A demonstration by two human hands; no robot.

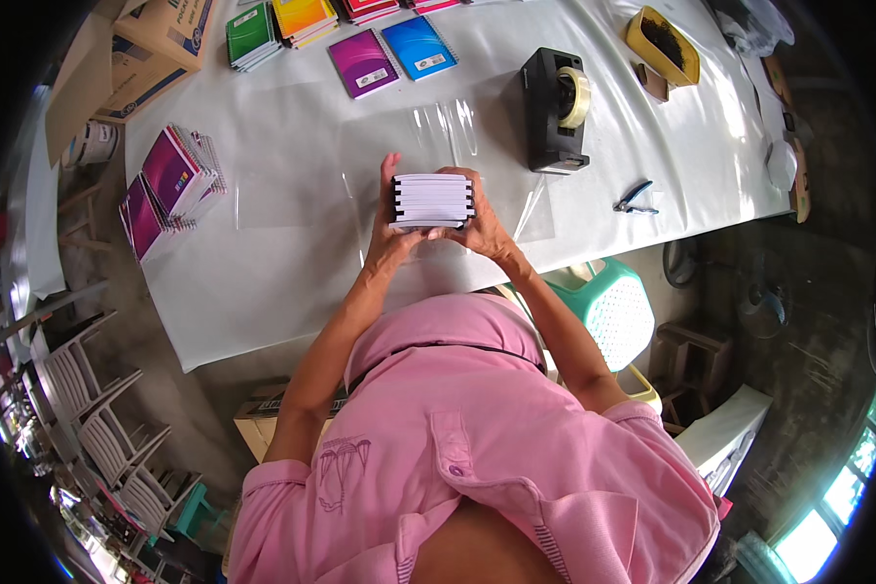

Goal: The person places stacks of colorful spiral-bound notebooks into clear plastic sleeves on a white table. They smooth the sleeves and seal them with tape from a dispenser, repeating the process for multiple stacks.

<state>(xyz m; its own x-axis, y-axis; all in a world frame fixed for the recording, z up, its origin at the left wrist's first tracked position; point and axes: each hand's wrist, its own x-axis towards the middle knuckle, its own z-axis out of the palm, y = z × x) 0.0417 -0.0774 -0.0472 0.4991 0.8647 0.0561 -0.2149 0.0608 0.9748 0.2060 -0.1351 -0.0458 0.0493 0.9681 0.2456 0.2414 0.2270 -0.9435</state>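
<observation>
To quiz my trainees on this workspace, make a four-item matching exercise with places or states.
Column one:
1. White-edged stack
2. Tape dispenser
3. Plier-like tool
4. Green notebooks

Column two:
A. Beside the cardboard box
B. Lying near the edge of the table
C. Held between the left hand and right hand
D. Black, loaded with a pale roll

Pairs: 1-C, 2-D, 3-B, 4-A
</observation>
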